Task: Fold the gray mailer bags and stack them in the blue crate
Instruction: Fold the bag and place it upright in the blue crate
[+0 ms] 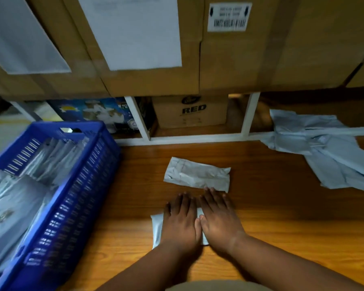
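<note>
Head view. Wooden tabletop (282,227) filling the lower frame, backed by cardboard boxes (151,49) across the top. Lying at lower centre, folded mailer bag (157,227), long axis running roughly up-down in the frame, almost wholly covered by both hands. Pressing flat on it, left hand (180,222) and right hand (220,220), fingers straight and spread, thumbs touching side by side; pinching nothing. Resting just above the fingertips, second folded bag (198,175), long axis left-right, barely apart from the right fingers. Sitting at left of frame, blue crate (80,185), already holding stacked gray bags; lying nearer the left hand, so carrying leftward likely being the coming move. Sprawling at upper right, unfolded mailer bags (324,152), nearer the right hand, well apart from both.
</note>
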Motion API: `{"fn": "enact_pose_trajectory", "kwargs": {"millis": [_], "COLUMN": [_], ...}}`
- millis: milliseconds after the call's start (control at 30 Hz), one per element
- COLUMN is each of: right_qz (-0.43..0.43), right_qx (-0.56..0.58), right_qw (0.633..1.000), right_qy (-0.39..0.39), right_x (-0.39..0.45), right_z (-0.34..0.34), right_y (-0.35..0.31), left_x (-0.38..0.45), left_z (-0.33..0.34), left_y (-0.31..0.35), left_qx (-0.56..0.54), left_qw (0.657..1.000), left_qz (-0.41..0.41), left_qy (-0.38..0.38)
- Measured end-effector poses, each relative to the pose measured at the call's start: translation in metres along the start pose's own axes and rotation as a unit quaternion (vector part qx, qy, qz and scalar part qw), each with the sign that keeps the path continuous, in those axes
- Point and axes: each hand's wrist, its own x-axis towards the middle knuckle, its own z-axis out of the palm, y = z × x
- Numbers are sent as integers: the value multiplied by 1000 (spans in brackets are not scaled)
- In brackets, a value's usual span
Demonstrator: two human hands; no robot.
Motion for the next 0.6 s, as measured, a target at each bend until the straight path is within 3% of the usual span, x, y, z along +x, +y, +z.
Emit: {"fn": "enact_pose_trajectory", "kwargs": {"millis": [100,233,400,600], "right_qz": [-85,-175,-203,-221], "right_qx": [2,4,-65,-35], "right_qw": [996,980,959,946], "right_qy": [-7,-97,-189,-233], "right_x": [5,5,15,34], "right_z": [-15,-46,-74,-90], "right_y": [2,-9,-42,-88], "left_x": [0,-17,-45,-68], "left_z": [-22,-62,-72,-93], "left_y": [-24,-59,-77,-89], "left_qx": [39,64,-66,-75], "left_qw": [996,987,979,980], "left_qz": [70,94,-21,-73], "left_qy": [-34,-115,-194,-167]}}
